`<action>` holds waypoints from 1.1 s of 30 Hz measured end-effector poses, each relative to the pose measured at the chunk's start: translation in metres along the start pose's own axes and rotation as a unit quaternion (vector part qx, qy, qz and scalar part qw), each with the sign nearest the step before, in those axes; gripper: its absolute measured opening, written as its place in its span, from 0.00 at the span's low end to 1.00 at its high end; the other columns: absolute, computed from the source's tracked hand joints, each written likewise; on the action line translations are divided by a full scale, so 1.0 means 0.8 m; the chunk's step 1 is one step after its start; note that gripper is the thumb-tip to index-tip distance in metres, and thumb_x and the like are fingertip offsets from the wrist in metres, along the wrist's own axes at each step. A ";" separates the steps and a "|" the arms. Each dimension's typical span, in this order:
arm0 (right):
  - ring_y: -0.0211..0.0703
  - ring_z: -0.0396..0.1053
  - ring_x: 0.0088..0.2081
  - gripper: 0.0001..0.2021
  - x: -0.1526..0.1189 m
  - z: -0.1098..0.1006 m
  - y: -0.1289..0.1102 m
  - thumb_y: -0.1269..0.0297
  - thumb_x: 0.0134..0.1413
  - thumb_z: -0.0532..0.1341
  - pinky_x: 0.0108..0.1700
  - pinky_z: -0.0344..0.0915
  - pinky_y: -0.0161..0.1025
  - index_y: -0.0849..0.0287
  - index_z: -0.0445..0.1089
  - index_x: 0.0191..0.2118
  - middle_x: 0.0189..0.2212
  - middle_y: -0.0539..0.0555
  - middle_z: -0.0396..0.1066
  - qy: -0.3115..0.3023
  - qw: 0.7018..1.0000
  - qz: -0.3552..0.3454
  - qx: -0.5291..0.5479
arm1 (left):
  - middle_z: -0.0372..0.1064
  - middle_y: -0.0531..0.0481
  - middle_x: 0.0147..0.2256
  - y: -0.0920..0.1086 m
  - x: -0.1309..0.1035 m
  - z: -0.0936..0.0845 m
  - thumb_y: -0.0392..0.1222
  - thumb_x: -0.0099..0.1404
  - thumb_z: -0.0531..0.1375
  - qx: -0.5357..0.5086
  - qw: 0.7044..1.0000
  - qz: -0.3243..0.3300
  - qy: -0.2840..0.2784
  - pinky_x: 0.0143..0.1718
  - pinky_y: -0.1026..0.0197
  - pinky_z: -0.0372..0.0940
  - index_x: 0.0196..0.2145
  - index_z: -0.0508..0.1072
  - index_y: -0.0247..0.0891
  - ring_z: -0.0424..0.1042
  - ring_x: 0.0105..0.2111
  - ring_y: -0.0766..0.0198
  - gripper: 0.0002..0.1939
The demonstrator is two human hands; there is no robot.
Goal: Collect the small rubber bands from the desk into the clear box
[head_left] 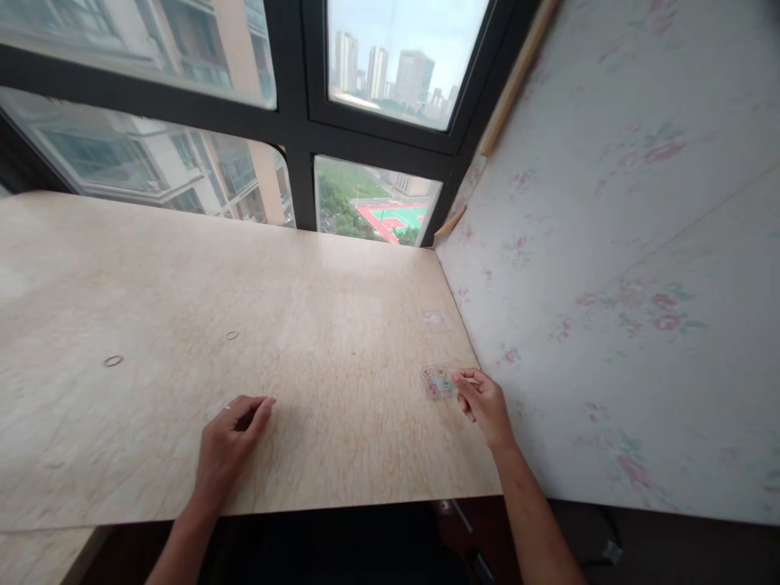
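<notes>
My left hand (230,441) rests on the stone-patterned windowsill (341,439), fingers curled in and thumb tip against them; I see nothing in it. On one finger of it is a small ring. At the right, my right hand (486,400) pinches over the right end of a small clear compartment box (437,381) holding tiny coloured pieces. Whatever is between those fingertips is too small or hidden to make out. Behind the box lies a flat clear piece (436,320), perhaps its lid. Two thin loops, one nearer (113,361) and one farther (232,335), lie apart at the left.
A flowered wall (609,325) rises close beside my right hand. Dark window frames (298,114) stand along the sill's back edge. The sill's front edge (366,505) runs beneath my forearms. A wooden strip (517,77) edges the wall near the window.
</notes>
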State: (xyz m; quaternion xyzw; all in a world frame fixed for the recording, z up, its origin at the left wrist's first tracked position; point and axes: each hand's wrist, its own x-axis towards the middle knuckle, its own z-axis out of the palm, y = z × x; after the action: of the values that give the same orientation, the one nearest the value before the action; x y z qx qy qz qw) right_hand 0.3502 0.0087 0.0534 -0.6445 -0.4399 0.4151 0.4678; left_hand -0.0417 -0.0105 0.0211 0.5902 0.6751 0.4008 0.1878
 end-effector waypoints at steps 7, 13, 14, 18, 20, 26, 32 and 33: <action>0.32 0.52 0.12 0.22 0.011 -0.025 0.017 0.46 0.49 0.61 0.14 0.47 0.30 0.63 0.72 0.36 0.12 0.45 0.62 0.027 0.986 -0.023 -0.162 | 0.76 0.51 0.31 0.002 0.001 0.002 0.57 0.60 0.56 0.017 1.000 0.002 -0.002 0.34 0.61 0.67 0.29 0.75 0.42 0.74 0.32 0.58 0.17; 0.34 0.53 0.14 0.21 0.016 -0.028 0.025 0.50 0.52 0.59 0.17 0.49 0.32 0.64 0.75 0.42 0.12 0.46 0.63 0.016 0.970 -0.055 -0.238 | 0.76 0.50 0.31 0.001 0.000 0.002 0.58 0.60 0.56 0.031 1.000 -0.007 -0.003 0.34 0.61 0.66 0.29 0.75 0.41 0.74 0.32 0.59 0.18; 0.34 0.53 0.14 0.23 0.016 -0.029 0.025 0.50 0.52 0.59 0.17 0.49 0.32 0.64 0.75 0.43 0.12 0.46 0.63 0.015 0.971 -0.048 -0.234 | 0.76 0.50 0.31 0.002 0.000 0.002 0.58 0.60 0.56 0.030 1.000 -0.006 -0.003 0.34 0.61 0.66 0.29 0.75 0.42 0.74 0.32 0.59 0.18; 0.34 0.53 0.13 0.26 0.011 -0.036 0.025 0.49 0.51 0.58 0.16 0.50 0.32 0.68 0.74 0.47 0.12 0.46 0.63 0.033 0.977 -0.006 -0.209 | 0.75 0.51 0.31 0.003 0.000 0.002 0.57 0.60 0.56 0.030 1.000 -0.003 0.001 0.34 0.61 0.66 0.29 0.74 0.42 0.74 0.32 0.58 0.17; 0.34 0.54 0.12 0.27 0.006 -0.037 0.026 0.50 0.52 0.57 0.15 0.51 0.32 0.69 0.74 0.47 0.12 0.46 0.63 0.028 0.979 0.013 -0.203 | 0.75 0.50 0.31 0.002 0.000 0.003 0.57 0.60 0.56 0.029 1.000 -0.006 0.001 0.34 0.61 0.66 0.29 0.74 0.42 0.74 0.32 0.58 0.16; 0.34 0.53 0.12 0.27 -0.009 -0.033 0.036 0.49 0.53 0.56 0.16 0.51 0.32 0.68 0.73 0.50 0.12 0.46 0.64 0.011 0.974 0.040 -0.225 | 0.75 0.51 0.32 0.001 -0.002 0.005 0.55 0.60 0.57 0.017 1.000 -0.010 -0.002 0.36 0.60 0.65 0.30 0.74 0.41 0.73 0.33 0.59 0.15; 0.35 0.54 0.13 0.26 -0.014 -0.034 0.034 0.50 0.53 0.55 0.17 0.52 0.33 0.68 0.75 0.46 0.13 0.47 0.64 0.022 0.972 0.024 -0.234 | 0.74 0.51 0.32 -0.001 -0.002 0.005 0.54 0.61 0.57 0.013 1.000 -0.014 -0.004 0.35 0.60 0.65 0.30 0.74 0.41 0.73 0.32 0.59 0.14; 0.35 0.54 0.13 0.26 -0.015 -0.035 0.034 0.50 0.53 0.55 0.17 0.52 0.33 0.68 0.75 0.45 0.13 0.47 0.64 0.027 0.971 0.021 -0.237 | 0.74 0.51 0.32 -0.001 -0.002 0.006 0.54 0.61 0.57 0.010 1.000 -0.015 -0.003 0.35 0.60 0.65 0.30 0.74 0.41 0.73 0.32 0.59 0.14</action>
State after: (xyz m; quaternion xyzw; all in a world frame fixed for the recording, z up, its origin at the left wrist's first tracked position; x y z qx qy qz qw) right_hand 0.3784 -0.0139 0.0350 -0.7573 -0.4990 0.2912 0.3043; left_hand -0.0386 -0.0102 0.0171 0.5836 0.6871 0.3889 0.1899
